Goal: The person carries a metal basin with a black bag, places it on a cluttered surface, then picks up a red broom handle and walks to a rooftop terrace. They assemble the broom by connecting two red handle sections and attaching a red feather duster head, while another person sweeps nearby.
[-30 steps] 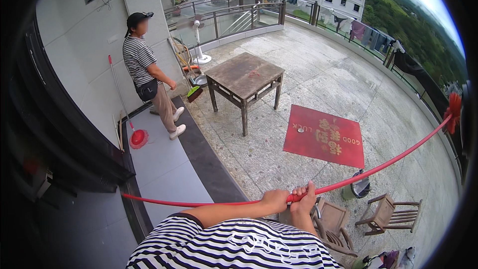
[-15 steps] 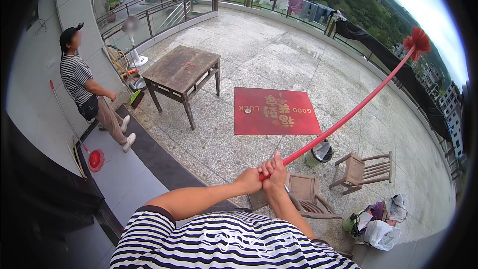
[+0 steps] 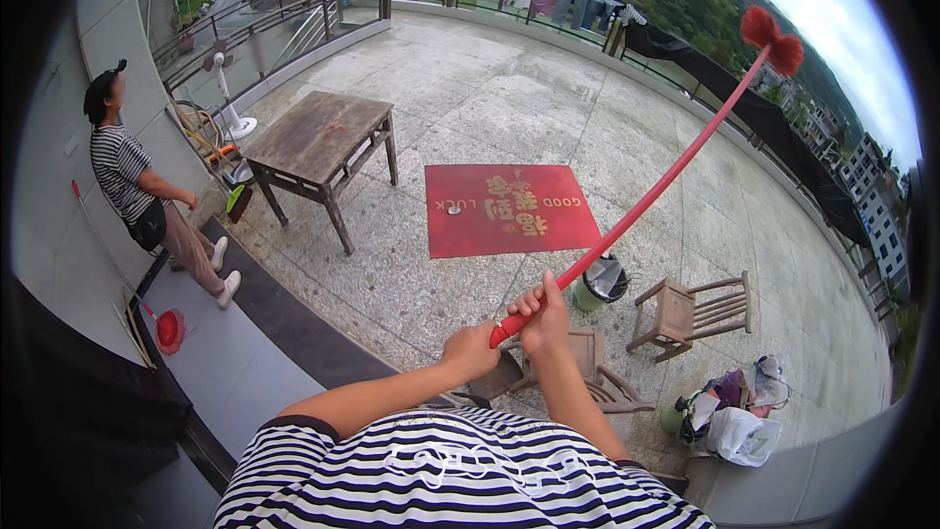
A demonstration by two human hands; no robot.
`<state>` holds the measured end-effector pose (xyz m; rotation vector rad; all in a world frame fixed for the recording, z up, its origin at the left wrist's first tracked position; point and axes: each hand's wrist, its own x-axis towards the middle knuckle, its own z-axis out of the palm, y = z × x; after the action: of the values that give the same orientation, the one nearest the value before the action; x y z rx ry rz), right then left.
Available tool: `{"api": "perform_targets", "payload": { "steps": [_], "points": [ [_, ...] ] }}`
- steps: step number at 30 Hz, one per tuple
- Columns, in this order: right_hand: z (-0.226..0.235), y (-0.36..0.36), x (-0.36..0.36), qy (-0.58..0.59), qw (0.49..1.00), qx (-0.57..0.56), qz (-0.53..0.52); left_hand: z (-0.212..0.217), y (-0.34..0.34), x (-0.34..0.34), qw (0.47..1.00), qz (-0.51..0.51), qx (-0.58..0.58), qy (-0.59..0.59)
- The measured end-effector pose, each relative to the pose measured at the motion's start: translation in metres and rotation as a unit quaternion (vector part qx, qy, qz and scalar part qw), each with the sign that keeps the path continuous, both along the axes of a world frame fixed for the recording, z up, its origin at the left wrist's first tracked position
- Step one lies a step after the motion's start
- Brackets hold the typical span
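Both my hands are closed on the red pole of a long-handled brush (image 3: 666, 181). My left hand (image 3: 472, 351) grips it at its near end, and my right hand (image 3: 543, 315) wraps round it a little higher up. From there the pole slants up to the far right. Its bushy red bristle head (image 3: 774, 41) is raised at the upper right, in front of the hillside and railing. Below my hands stands a wooden chair (image 3: 578, 353), partly hidden by my right forearm.
A wooden table (image 3: 318, 137) stands at the left beyond a red mat (image 3: 514, 211). A bin (image 3: 599, 284), a second chair (image 3: 671, 313) and several bags (image 3: 744, 436) are at the right. Another person (image 3: 147, 176) stands by the left wall, near a red mop (image 3: 170, 330).
My hands have moved slightly apart along the pole. The brush head has swung up and left in the picture, and the whole view has shifted a little.
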<state>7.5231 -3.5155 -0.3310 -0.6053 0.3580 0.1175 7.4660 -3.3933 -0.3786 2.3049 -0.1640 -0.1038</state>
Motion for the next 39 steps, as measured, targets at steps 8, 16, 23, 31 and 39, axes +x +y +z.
{"api": "perform_targets", "payload": {
  "steps": [8,16,23,31,39],
  "points": [
    [0.0,0.004,0.005,-0.061,0.994,0.016,0.092,-0.011,0.017,0.013,0.991,-0.045,-0.114,0.05],
    [0.033,-0.002,0.025,-0.248,0.924,0.159,0.244,0.066,0.047,0.052,0.697,-0.25,-0.408,0.534],
    [0.021,0.026,0.08,-0.031,0.997,-0.021,-0.073,0.018,0.026,0.065,0.992,0.034,0.087,-0.08],
    [0.029,0.101,0.11,-0.081,0.996,0.022,0.002,0.014,0.119,0.106,0.999,-0.023,-0.03,-0.027],
    [0.059,0.141,0.118,-0.273,0.939,0.146,0.148,0.053,0.207,0.148,0.58,-0.319,-0.494,0.564]
  ]
}}
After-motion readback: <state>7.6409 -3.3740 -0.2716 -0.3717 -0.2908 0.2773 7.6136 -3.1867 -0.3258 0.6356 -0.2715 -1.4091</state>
